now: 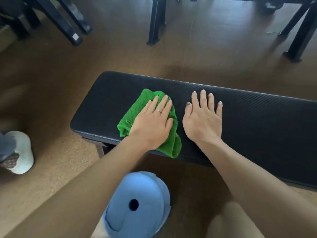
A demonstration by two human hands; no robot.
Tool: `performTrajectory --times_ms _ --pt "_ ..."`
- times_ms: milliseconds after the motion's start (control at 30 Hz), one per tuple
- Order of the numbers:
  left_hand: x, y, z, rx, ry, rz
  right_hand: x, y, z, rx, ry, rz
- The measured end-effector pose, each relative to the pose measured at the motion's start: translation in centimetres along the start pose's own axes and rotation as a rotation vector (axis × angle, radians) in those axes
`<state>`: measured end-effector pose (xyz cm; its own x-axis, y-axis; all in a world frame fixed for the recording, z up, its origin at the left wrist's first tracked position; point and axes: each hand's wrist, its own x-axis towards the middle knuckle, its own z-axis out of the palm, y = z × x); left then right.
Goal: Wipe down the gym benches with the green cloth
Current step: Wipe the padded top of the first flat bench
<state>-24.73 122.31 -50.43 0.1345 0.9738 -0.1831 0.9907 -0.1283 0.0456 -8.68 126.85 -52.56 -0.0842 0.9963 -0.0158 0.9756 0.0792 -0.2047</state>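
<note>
Overhead, black bench (257, 121), brown floor (51, 83).

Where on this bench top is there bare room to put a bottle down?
The black bench pad is bare to the right of the right hand, out to the frame edge. A smaller bare patch lies between the green cloth and the pad's left end. The middle is crowded: the left hand presses the cloth there.
</note>
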Motion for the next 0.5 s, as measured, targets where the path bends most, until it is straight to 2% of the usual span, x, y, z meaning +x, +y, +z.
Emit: performTrajectory --times_ms 167,400,500 --pt "0.2 -0.1 0.0 -0.017 0.003 0.016 0.1 0.2 0.1 0.005 -0.004 -0.017" --pt "10.6 -1.7 -1.5 -0.033 0.052 0.015 0.6 0.2 0.4 0.013 0.011 0.003" --pt "11.8 -1.1 -1.6 -0.026 0.092 -0.019 0.5 0.2 0.3 0.031 0.021 0.015"
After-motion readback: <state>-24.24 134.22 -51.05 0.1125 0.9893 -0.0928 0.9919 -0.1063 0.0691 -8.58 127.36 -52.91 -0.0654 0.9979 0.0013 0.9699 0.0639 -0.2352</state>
